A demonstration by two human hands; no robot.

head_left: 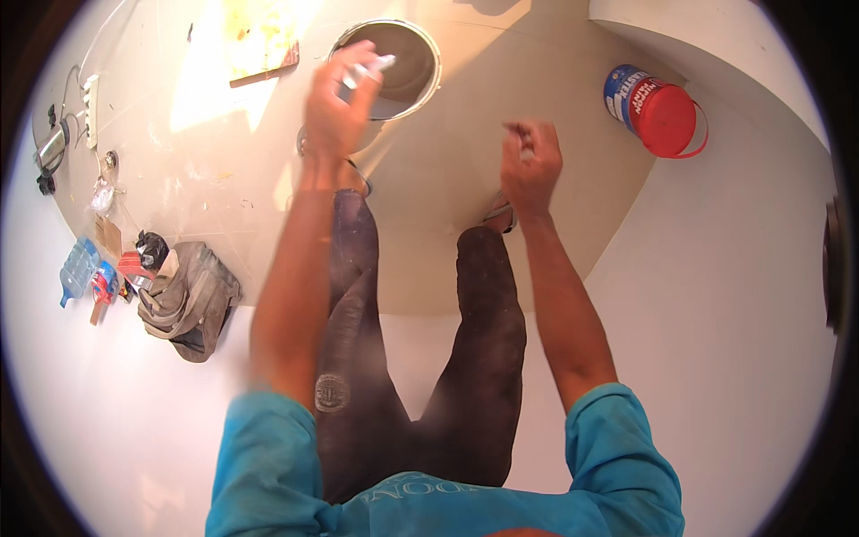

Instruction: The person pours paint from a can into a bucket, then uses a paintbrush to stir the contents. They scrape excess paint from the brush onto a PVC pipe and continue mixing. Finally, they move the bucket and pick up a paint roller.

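My left hand [337,107] is raised in front of me and grips a small pale tool with a grey handle [369,70], which sticks out to the upper right. Below it on the floor stands a large white bucket [433,55], its inside smeared grey. My right hand [530,161] is lifted at about the same height, fingers curled shut, with nothing visible in it. Both forearms reach up from turquoise sleeves. My legs in dark dusty trousers [483,358] stand on the pale floor.
A blue tub with a red lid [658,112] lies on its side at the right by a white wall. At the left are a grey bag [188,300], a blue water bottle [78,268], small packets, a power strip [89,107] and a stained board [259,40].
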